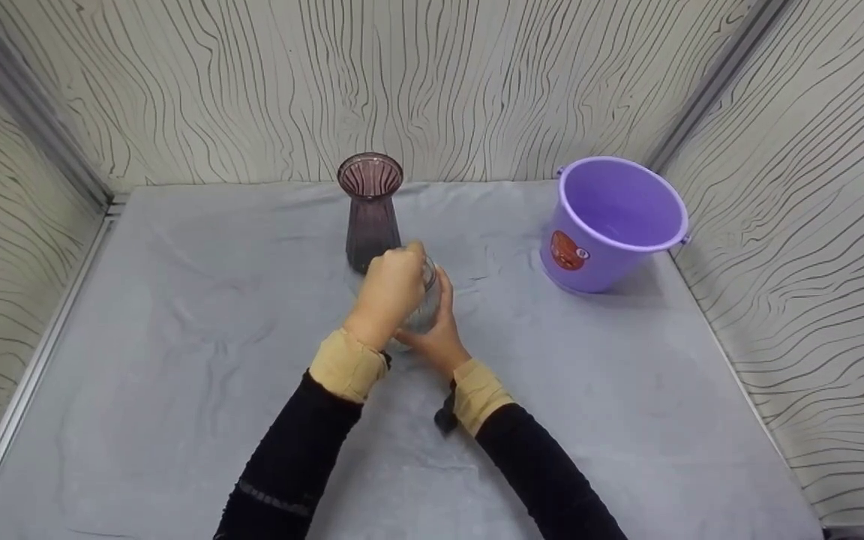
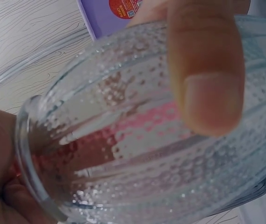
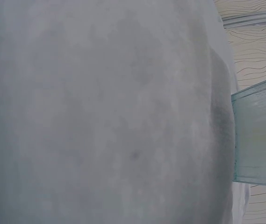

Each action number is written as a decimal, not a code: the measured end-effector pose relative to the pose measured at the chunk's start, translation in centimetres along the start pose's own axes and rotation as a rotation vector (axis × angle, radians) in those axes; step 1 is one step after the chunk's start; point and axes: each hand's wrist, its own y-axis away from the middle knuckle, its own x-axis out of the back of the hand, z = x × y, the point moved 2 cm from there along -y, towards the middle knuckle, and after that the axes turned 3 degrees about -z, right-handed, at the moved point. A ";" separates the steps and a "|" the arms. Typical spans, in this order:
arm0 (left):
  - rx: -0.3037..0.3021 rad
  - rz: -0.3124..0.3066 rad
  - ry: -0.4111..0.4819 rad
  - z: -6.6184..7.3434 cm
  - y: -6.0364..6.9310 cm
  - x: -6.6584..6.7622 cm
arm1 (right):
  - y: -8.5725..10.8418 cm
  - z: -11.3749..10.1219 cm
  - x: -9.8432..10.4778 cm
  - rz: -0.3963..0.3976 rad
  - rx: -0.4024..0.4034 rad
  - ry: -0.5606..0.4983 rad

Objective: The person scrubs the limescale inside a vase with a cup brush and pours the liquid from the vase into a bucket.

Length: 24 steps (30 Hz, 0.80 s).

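A clear glass vase [image 2: 137, 186] with a dimpled surface is held above the table in my right hand [image 1: 441, 330]. The right thumb [image 2: 212, 93] lies along the glass, and other fingers wrap its far side. At the vase's rim is my left hand [image 1: 391, 289], its fingers curled around a long pink-red thing [image 2: 147, 119] that reaches inside the vase. Seen only through the glass, its kind is unclear. A part of the clear vase [image 3: 259, 135] also shows at the edge of the right wrist view. Behind the hands stands a purple ribbed glass vase [image 1: 372, 217], upright.
A purple bucket [image 1: 589, 262] with a red sticker stands at the back right. Grey cloth [image 1: 177, 337] covers the table. Wood-patterned panels [image 1: 417, 90] rise along the back and both sides.
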 end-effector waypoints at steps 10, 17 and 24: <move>-0.005 0.058 -0.032 -0.1 0.0 -0.2 | 0.0 0.0 -0.1 -0.002 -0.002 -0.001; -0.013 0.094 -0.031 0.0 0.3 -0.3 | -0.1 0.4 -0.1 -0.001 0.001 -0.018; -0.015 0.108 -0.036 0.0 0.4 -0.4 | 0.0 0.3 -0.1 0.003 -0.004 -0.005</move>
